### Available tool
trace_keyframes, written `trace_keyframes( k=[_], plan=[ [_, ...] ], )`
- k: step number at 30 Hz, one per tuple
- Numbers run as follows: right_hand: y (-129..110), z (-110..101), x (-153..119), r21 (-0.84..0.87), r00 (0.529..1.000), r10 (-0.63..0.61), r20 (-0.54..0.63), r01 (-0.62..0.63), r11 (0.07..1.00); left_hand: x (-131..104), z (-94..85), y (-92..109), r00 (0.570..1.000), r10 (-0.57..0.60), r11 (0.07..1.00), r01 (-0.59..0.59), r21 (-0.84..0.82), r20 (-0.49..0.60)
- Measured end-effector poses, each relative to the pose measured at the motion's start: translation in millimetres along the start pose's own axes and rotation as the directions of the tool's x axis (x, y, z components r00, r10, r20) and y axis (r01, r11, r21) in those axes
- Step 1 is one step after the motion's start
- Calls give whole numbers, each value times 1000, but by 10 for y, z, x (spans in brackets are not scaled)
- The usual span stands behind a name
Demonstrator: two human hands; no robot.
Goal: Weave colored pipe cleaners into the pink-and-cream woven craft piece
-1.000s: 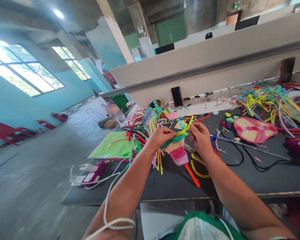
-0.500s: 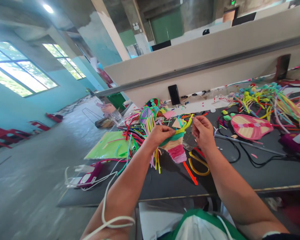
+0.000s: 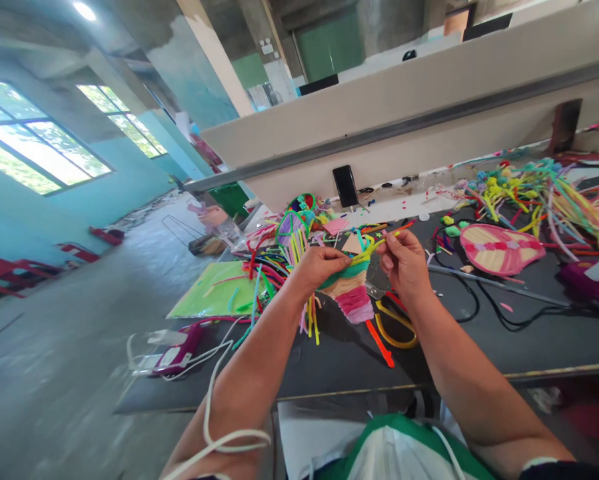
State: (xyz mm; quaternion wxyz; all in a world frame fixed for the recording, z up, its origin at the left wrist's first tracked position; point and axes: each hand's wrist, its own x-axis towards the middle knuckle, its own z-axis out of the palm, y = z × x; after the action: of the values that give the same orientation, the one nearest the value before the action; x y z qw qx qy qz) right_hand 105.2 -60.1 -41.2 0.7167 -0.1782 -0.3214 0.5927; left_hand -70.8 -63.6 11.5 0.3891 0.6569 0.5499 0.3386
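Note:
My left hand (image 3: 325, 268) pinches the upper edge of a striped pipe-cleaner piece (image 3: 352, 293), banded in green, cream, red and pink and narrowing downward. My right hand (image 3: 404, 260) is closed on the end of a yellow pipe cleaner (image 3: 372, 249), which runs across to the top of that piece. Below the piece, an orange-red pipe cleaner (image 3: 380, 343) lies on the dark table. Close under my right hand is a yellow loop (image 3: 396, 327), perhaps scissor handles.
A pink-rimmed oval pipe-cleaner piece (image 3: 502, 249) lies on the right by a heap of coloured pipe cleaners (image 3: 554, 200). A phone (image 3: 346, 186) leans on the partition. Left are a green sheet (image 3: 204, 293) and a purple device (image 3: 179, 353); a black cable (image 3: 509, 327) crosses the right side.
My right hand has taken hold of the yellow pipe cleaner's free end, which stood up loose before and now stretches between my hands. My left hand keeps its grip.

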Motion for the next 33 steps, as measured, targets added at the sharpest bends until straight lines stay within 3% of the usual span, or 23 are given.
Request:
trace_keyframes(
  k=[5, 11, 17, 21, 24, 25, 26, 27, 29, 31, 32, 33],
  plan=[
    [26, -20, 6, 58, 1000, 25, -5, -24, 998, 9, -13, -21, 1000, -5, 1000, 5, 6, -5],
    [40, -29, 25, 8, 993, 111, 28, -111, 994, 37, -46, -94, 1000, 16, 999, -16, -32, -16],
    [199, 71, -78, -94, 939, 326, 114, -316, 944, 55, -15, -89, 999, 28, 998, -27, -61, 24],
    [241, 50, -71, -210, 964, 262, 39, -249, 945, 109, 10, -141, 994, 95, 995, -95, -4, 50],
    [205, 11, -24, -220, 978, 210, 7, -203, 954, 63, 14, -98, 973, 220, 972, -212, 99, -74],
    [189, -1, -10, -205, 978, 207, 2, -202, 958, 27, 13, -67, 943, 297, 950, -276, 147, -149],
    [174, -12, 3, -188, 978, 208, -1, -204, 961, -15, 11, -36, 887, 384, 919, -343, 192, -256],
    [162, -22, 14, -171, 979, 206, -6, -204, 964, -57, 9, -9, 812, 462, 886, -403, 230, -356],
    [145, -38, 31, -139, 983, 181, -27, -183, 973, -121, 1, 6, 622, 542, 833, -487, 262, -566],
    [130, -49, 49, -110, 988, 140, -60, -146, 983, -140, -1, -50, 439, 515, 799, -557, 227, -737],
    [121, -52, 59, -91, 990, 119, -81, -127, 988, -132, 5, -104, 376, 470, 789, -584, 189, -799],
    [109, -54, 70, -70, 989, 98, -106, -106, 992, -117, 20, -170, 344, 415, 785, -604, 140, -843]
  ],
)
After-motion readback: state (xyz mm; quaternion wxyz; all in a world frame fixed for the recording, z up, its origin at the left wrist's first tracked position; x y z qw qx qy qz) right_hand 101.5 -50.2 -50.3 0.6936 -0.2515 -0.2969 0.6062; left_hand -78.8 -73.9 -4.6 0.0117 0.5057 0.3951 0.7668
